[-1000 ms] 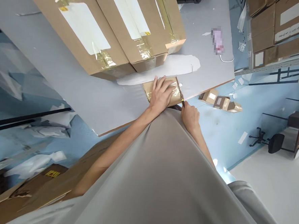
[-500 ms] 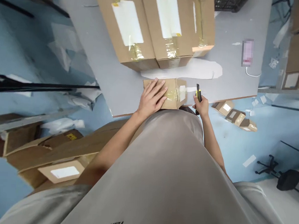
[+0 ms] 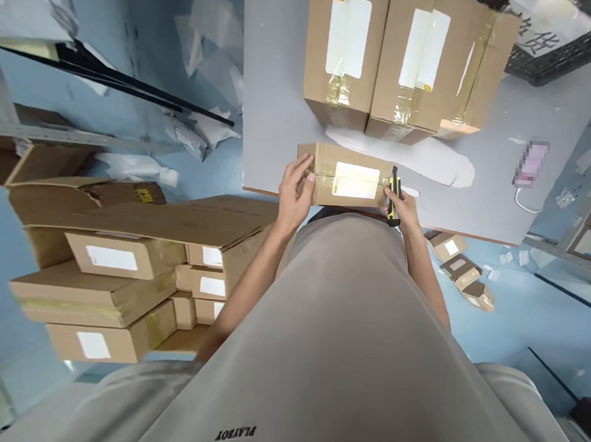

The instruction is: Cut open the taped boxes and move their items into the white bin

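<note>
A small taped cardboard box (image 3: 324,157) lies at the table's front edge, close to my body, with a white label (image 3: 357,181) on its upper face. My left hand (image 3: 296,191) grips the box's left end, fingers and thumb curled against it. At the other end, my right hand (image 3: 401,206) is closed around a black and yellow box cutter (image 3: 394,195), its thumb side against the box or very near it. Whether the cutter's blade is out cannot be made out.
Large taped cartons (image 3: 343,90) stand behind the box on the grey table (image 3: 272,113), with a white sheet (image 3: 444,162) in front of them. A black crate (image 3: 539,76) sits at back right. Below left, a big open carton (image 3: 140,221) holds smaller boxes.
The small box has been turned over, so its labelled face now shows upward. My left hand moved from its top to its left end. My right hand, still holding the cutter, came to the box.
</note>
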The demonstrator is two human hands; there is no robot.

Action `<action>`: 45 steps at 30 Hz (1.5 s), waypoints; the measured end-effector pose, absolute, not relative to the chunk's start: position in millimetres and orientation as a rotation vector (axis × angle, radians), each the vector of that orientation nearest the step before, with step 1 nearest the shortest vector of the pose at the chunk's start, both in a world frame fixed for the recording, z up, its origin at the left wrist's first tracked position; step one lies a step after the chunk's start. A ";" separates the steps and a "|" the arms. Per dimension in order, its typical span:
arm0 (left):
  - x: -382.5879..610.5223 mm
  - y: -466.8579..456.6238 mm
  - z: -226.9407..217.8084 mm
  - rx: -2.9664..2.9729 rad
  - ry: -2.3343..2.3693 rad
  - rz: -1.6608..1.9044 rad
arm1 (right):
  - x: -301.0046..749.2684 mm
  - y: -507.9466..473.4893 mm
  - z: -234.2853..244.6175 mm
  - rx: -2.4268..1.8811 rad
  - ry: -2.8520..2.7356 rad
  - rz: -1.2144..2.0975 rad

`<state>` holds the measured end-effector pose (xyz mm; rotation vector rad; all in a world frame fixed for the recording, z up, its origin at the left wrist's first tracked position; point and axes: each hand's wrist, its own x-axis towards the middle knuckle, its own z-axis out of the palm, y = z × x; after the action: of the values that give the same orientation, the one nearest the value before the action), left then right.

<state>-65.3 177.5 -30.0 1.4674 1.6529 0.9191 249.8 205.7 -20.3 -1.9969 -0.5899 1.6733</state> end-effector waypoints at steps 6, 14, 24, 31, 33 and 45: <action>-48.5 178.2 -78.9 1.222 1.519 0.856 | 268.1 202.4 11.7 -2.084 -0.866 1.469; -27.7 182.7 -105.9 1.159 1.403 0.813 | 275.6 193.7 30.2 -2.315 -1.325 1.082; -47.1 201.2 -107.2 1.260 1.187 0.724 | 197.0 229.7 67.6 -1.989 -2.821 1.053; -50.8 204.6 -113.7 1.216 1.108 0.746 | 165.2 252.0 58.5 -1.913 -3.100 0.887; -51.1 204.4 -114.3 1.233 1.109 0.759 | 162.9 254.6 57.3 -1.911 -3.124 0.888; -51.8 205.3 -120.5 1.262 1.109 0.760 | 157.6 267.3 64.6 -1.880 -3.268 0.823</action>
<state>-51.8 205.3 -120.5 1.2623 1.1094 0.7598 157.6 267.3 64.6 -1.8798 -3.2680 0.8234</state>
